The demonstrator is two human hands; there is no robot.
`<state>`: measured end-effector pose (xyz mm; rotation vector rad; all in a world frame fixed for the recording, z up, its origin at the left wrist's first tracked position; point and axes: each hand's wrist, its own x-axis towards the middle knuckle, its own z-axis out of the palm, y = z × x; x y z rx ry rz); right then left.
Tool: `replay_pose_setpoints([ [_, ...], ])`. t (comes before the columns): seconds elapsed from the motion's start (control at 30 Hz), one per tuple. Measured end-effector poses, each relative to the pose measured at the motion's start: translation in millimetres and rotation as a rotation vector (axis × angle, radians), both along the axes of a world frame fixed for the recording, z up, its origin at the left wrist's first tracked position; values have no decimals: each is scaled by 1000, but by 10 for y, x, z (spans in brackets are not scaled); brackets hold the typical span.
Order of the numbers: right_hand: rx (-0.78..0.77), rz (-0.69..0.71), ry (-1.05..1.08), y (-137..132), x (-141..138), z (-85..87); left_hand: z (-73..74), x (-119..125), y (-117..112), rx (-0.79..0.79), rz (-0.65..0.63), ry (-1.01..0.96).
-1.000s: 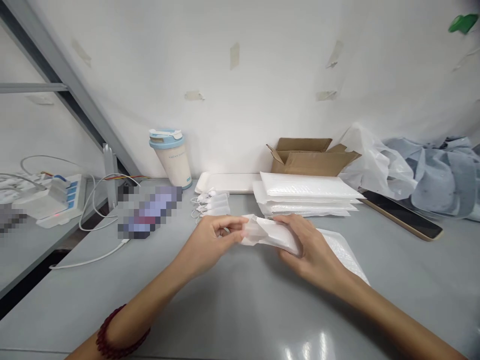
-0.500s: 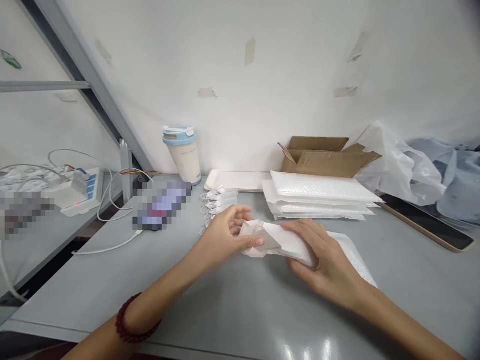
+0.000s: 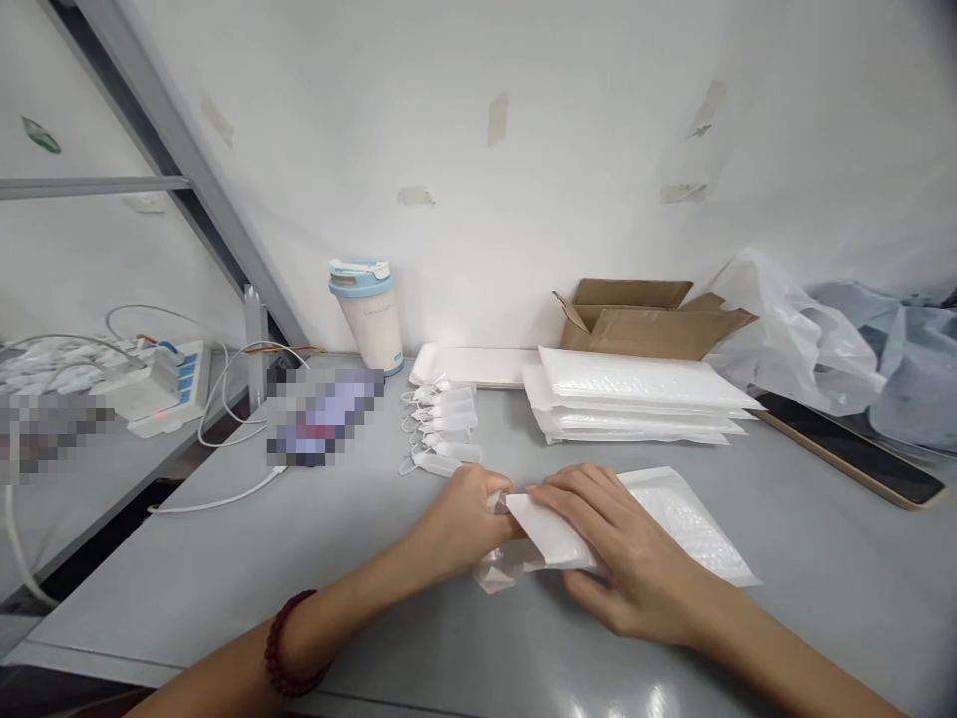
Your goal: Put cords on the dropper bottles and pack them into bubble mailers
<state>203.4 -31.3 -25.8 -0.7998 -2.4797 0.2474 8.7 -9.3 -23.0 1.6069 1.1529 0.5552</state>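
A white bubble mailer (image 3: 673, 524) lies on the grey table (image 3: 224, 578) in front of me. My right hand (image 3: 605, 538) lies on its left end, fingers curled over the folded flap and pressing it down. My left hand (image 3: 464, 519) is closed at that same end, pinching the flap or a crumpled strip of film (image 3: 497, 570) that sticks out beneath it. A red bead bracelet (image 3: 288, 648) is on my left wrist.
Behind the mailer lie a row of small white bottles (image 3: 441, 424) and a stack of white mailers (image 3: 635, 399). A cardboard box (image 3: 643, 317), a white tray (image 3: 471, 364) and a lidded cup (image 3: 368, 314) stand by the wall. A phone (image 3: 844, 454) lies right, cables and a power strip (image 3: 160, 384) left.
Both hands have lowered the mailer from above the table onto its surface and drawn nearer to me. The flap is now folded over and pressed flat.
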Motion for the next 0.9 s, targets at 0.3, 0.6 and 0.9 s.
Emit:
replay_pose_setpoints([
  [0.3,132,-168,-155,85,70,86,124,-1,16,-96,26,-121],
  [0.6,59,-197,-55,141,180,116,214,-52,-7,-158,46,-346],
  [0.9,-285,-161,103,157,695,613,451,-100,-207,-238,-266,-546],
])
